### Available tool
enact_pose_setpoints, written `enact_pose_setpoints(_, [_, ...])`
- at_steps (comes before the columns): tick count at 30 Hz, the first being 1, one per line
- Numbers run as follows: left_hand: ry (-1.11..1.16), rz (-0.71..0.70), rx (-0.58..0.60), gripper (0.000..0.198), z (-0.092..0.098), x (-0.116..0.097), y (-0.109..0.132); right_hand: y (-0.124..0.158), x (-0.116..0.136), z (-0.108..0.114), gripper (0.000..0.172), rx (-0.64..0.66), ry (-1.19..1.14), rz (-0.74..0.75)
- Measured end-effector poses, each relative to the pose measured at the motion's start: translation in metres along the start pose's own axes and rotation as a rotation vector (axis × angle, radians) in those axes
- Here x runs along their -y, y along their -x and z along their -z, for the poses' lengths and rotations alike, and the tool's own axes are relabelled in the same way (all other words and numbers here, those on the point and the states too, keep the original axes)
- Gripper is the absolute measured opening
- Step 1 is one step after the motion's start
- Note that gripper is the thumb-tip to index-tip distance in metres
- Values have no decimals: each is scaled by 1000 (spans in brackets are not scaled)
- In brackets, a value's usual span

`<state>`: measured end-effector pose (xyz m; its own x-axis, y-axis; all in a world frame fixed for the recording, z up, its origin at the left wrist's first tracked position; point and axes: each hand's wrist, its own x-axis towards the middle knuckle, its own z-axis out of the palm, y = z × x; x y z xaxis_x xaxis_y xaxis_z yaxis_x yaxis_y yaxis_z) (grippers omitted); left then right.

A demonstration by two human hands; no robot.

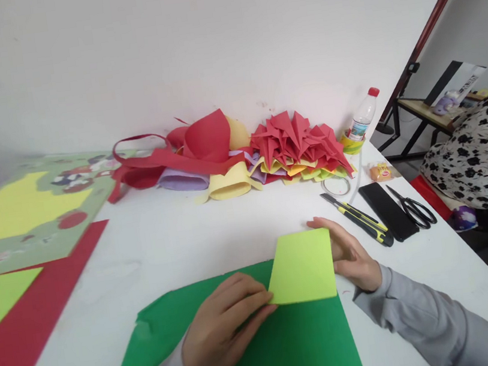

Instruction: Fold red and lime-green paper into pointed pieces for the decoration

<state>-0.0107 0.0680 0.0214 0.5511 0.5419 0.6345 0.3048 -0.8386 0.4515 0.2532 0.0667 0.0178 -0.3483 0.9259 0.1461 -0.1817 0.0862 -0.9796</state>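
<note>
A lime-green sheet of paper (303,266), four-sided, is held just above a dark green sheet (312,343) on the white table. My left hand (230,324) pinches its lower left corner between thumb and fingers. At its right edge, my right hand (351,252) grips the paper with the fingers behind it and the thumb near the edge. Some of the right fingers are hidden by the paper. The dark green sheet lies under my left hand and forearm, with a bent edge at its upper left.
Beyond my right hand lie a utility knife (360,220), a black phone-like slab (388,211), scissors (412,208) and a tape roll (336,186). Folded red paper pieces (295,139) and a bottle (362,118) stand by the wall. Red paper (48,313) lies left. A person in patterned clothing (483,143) is at right.
</note>
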Motion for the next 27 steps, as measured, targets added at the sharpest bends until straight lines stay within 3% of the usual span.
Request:
enact_pose_setpoints(4, [61, 2, 4, 21, -1, -3, 0, 0, -2, 2, 89, 5, -33, -4])
enact_pose_setpoints(9, [82, 83, -36, 21, -3, -4, 4, 1, -2, -1, 106, 103, -90, 53])
enact_pose_setpoints(13, [125, 170, -61, 18, -5, -9, 6, 6, -2, -10, 124, 139, 17, 22])
enact_pose_setpoints(18, [145, 258, -86, 17, 3, -12, 0, 8, -7, -17, 83, -58, 155, -10])
enact_pose_setpoints(24, [39, 471, -361, 9, 5, -8, 10, 7, -9, -14, 63, -156, 254, 60])
enact_pose_setpoints(27, [22, 413, -294, 20, -1, -6, 18, 8, -4, -15, 41, -176, 294, 116])
